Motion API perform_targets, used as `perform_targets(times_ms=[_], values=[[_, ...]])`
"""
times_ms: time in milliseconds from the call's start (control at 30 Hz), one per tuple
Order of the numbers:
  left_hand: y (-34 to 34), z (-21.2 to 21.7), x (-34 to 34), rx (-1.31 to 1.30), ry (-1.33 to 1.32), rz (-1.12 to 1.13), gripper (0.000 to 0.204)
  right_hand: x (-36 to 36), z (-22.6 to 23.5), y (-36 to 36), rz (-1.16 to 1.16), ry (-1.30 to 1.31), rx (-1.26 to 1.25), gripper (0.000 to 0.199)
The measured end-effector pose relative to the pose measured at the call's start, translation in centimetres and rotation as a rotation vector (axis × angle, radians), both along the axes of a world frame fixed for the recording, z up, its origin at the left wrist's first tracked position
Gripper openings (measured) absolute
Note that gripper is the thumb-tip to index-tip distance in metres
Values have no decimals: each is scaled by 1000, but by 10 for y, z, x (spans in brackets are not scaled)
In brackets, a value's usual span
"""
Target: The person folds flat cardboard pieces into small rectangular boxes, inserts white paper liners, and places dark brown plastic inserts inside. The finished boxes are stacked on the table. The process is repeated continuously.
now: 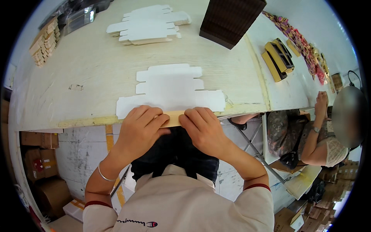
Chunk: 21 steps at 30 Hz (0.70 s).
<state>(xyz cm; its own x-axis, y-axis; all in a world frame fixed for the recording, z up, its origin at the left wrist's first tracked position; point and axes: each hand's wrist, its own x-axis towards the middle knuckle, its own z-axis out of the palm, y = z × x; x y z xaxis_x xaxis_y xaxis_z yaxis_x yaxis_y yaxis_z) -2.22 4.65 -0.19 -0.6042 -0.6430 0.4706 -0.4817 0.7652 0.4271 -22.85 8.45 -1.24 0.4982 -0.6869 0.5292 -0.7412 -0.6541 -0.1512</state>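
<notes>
A flat white die-cut box blank (170, 85) lies at the table's near edge, its tabs spread to the sides. Along its near side runs a pale yellow strip (172, 118); whether it is a folded flap of the blank or a separate piece, I cannot tell. My left hand (143, 125) has its fingers curled around the left end of this strip. At the other end, my right hand (201, 125) grips it in the same way. Both thumbs are partly hidden, and the two hands are a short gap apart over my lap.
At the back lies a stack of white box blanks (150, 24), beside a tall dark brown block (232, 21). Yellow-and-black boxes (278, 60) stand right, near a colourful pile (297, 40). Small wooden-looking pieces (45, 41) are far left. Another person's arm (315, 127) is at right.
</notes>
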Motion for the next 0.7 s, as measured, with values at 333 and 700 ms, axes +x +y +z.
perform_targets(times_ms=[333,700], values=[[-8,22,-6,-45,-158,259,31,-2,32,-44,-10,-434,760,32],[-11,30,10,393,166,487,45,69,8,-26,137,-873,790,60]])
